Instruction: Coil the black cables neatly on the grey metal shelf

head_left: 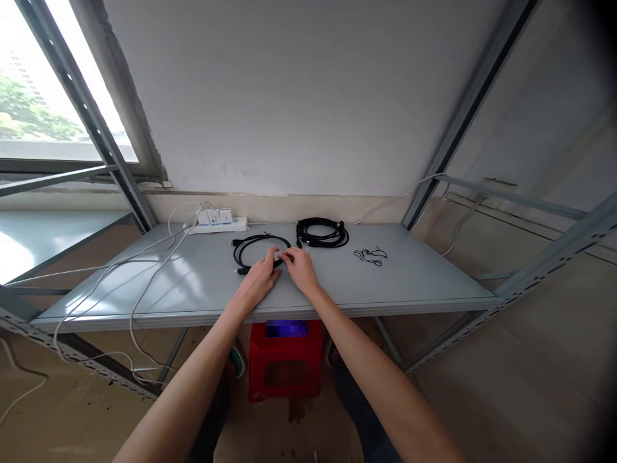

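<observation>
A looped black cable (242, 242) lies on the grey metal shelf (183, 286), its two plug ends pointing left. My left hand (261, 275) is closed on the right side of the loop. Close beside it, my right hand (299, 266) pinches at the same part of the cable; what its fingertips hold is too small to make out. Behind my right hand sits a thicker coil of black cable (322, 243). Several thin black ties or strings (371, 256) lie loosely to the right.
A white power strip (219, 225) with plugged-in adapters stands against the wall. White cords (149, 283) trail over the shelf's left front edge. Metal uprights (446, 138) frame both sides. Below the shelf is a red stool (284, 350) with a dark blue-purple rectangle (286, 328) on top.
</observation>
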`<act>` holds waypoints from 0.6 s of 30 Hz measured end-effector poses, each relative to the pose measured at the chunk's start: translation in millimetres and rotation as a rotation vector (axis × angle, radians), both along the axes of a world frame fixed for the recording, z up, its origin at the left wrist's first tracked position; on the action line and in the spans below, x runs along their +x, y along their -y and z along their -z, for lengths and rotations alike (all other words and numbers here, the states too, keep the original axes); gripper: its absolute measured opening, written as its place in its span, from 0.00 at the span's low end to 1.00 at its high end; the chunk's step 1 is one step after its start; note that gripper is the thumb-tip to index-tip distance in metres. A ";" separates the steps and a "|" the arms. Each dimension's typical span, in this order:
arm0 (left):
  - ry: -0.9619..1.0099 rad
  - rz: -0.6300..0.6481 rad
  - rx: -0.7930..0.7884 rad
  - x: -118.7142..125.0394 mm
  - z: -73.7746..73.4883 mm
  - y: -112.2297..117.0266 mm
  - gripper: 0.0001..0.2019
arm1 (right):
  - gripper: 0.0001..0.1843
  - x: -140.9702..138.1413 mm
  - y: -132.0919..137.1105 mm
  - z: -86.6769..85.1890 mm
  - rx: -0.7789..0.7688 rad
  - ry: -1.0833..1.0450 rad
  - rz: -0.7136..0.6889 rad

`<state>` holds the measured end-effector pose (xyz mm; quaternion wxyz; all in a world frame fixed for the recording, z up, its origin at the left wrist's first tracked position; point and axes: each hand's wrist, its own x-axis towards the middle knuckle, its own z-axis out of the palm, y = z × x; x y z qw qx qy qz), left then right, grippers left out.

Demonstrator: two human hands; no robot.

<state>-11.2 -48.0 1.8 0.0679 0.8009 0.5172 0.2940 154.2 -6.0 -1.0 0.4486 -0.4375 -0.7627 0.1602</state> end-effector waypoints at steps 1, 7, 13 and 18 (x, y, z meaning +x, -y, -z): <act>0.049 0.029 0.000 -0.7 0.7 -0.3 0.27 | 0.11 0.3 0.9 -0.8 -0.019 0.018 0.009; 0.137 0.110 0.019 -1.9 1.6 -2.3 0.32 | 0.12 -0.3 4.3 -3.1 -0.045 0.114 0.020; -0.046 -0.067 0.108 0.2 -4.1 -0.2 0.27 | 0.16 -1.7 10.4 -1.9 -0.005 0.210 -0.009; -0.175 -0.229 0.132 0.7 -7.1 2.3 0.09 | 0.19 -2.6 12.8 0.2 0.021 0.312 -0.017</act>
